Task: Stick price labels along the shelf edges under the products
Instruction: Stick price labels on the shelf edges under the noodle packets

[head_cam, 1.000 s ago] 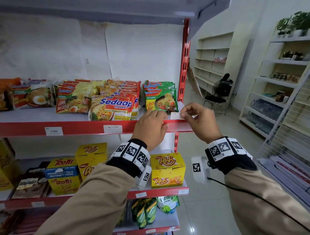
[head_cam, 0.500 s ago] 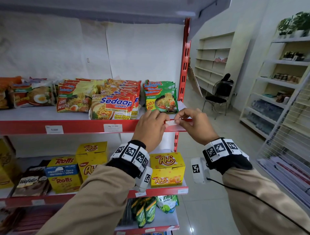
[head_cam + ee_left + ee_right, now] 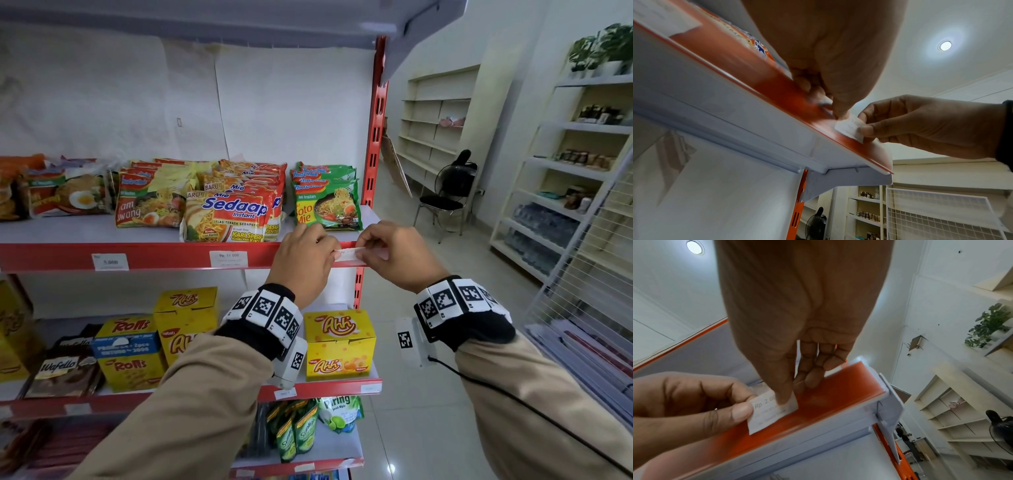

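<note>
A small white price label [image 3: 349, 254] lies against the red shelf edge [image 3: 164, 255], just below the green Soto Mie noodle packets [image 3: 325, 205]. My left hand [image 3: 329, 251] pinches its left end between thumb and forefinger [image 3: 740, 412]. My right hand [image 3: 364, 251] holds the right end, with its thumb [image 3: 785, 392] pressed on the label's face [image 3: 768, 415]. From the left wrist view the label [image 3: 849, 128] sits near the shelf's right end, with the right hand [image 3: 865, 128] on it. Two other labels [image 3: 110, 262] [image 3: 228, 258] are stuck further left.
Sedaap noodle packets [image 3: 229, 212] stand left of the Soto Mie. The red upright post [image 3: 371, 164] closes the shelf's right end. Yellow Ahh boxes [image 3: 337, 342] sit on the shelf below my wrists. A chair with a fan [image 3: 448, 192] and a wire rack [image 3: 589, 260] stand to the right.
My right hand has brought the label down from above the shelf top onto the red edge. My left hand stayed at the edge and now pinches the label's left end.
</note>
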